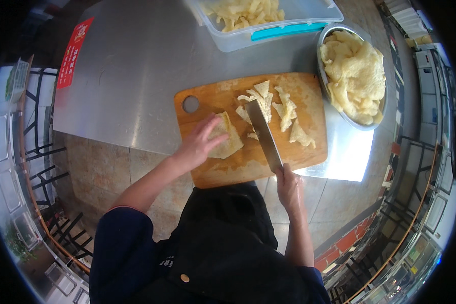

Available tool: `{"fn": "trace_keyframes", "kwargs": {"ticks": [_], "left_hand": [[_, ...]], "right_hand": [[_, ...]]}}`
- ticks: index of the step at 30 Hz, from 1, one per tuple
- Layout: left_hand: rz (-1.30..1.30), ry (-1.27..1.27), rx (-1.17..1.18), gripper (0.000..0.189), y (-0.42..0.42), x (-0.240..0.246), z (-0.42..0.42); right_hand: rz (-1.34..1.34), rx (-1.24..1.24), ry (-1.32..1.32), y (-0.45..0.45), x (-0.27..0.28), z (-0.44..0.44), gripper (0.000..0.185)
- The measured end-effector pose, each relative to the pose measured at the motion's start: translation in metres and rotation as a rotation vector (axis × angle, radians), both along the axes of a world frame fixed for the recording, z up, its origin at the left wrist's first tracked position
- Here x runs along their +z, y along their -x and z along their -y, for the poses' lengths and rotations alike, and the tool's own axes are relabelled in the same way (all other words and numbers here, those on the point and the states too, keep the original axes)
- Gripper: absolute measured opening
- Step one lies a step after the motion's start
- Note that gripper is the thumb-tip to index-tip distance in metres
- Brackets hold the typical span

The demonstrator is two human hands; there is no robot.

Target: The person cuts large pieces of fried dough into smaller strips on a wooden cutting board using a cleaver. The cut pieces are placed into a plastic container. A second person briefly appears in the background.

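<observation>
On the wooden cutting board [220,171] lies a flat, pale yellow sheet of spongy food [228,142], perhaps fried pork skin. My left hand [201,142] rests on its left side with fingers spread. My right hand [289,186] grips the handle of a cleaver [264,133], whose broad blade slants up and left across the board. Several cut strips and wedges [287,108] of the same food are scattered right of the blade and around its tip. The blade partly covers some of these pieces. A gap of bare board separates the sheet from the blade.
A metal bowl [351,122] heaped with uncut spongy pieces [353,76] stands right of the board. Beyond the board, a clear plastic box [231,41] with a turquoise clip holds cut strips [247,15]. A red sticker [74,53] bearing writing is on the steel table [136,76] at left.
</observation>
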State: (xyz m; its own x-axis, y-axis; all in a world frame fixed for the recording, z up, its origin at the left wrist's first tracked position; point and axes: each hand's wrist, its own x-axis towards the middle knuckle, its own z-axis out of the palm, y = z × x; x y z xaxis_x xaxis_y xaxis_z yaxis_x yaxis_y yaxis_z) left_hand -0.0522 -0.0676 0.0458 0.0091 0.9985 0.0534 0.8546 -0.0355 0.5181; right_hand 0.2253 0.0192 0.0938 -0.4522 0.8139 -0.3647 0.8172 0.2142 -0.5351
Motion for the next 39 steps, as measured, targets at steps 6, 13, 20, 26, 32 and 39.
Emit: {"fn": "trace_keyframes", "kwargs": {"ticks": [6,13,20,26,32,39], "left_hand": [[0.222,0.347,0.556,0.023,-0.006,-0.010,-0.005],[0.316,0.444,0.497,0.027,0.002,-0.009,-0.011],[0.208,0.326,0.466,0.027,0.021,-0.014,-0.005],[0.198,0.185,0.232,0.022,0.020,-0.011,-0.011],[0.352,0.203,0.271,0.021,0.024,-0.024,-0.026],[0.563,-0.075,0.789,0.034,0.002,-0.043,-0.014]], "right_hand": [[-0.079,0.060,-0.011,0.009,-0.005,0.010,0.018],[-0.080,0.079,0.021,0.012,-0.010,0.013,0.018],[-0.049,0.042,0.017,0.008,-0.007,0.012,0.019],[-0.060,0.037,-0.003,0.008,-0.010,0.013,0.018],[-0.053,0.039,0.017,0.009,-0.013,0.013,0.017],[-0.099,-0.003,-0.025,0.013,-0.005,0.010,0.015]]}}
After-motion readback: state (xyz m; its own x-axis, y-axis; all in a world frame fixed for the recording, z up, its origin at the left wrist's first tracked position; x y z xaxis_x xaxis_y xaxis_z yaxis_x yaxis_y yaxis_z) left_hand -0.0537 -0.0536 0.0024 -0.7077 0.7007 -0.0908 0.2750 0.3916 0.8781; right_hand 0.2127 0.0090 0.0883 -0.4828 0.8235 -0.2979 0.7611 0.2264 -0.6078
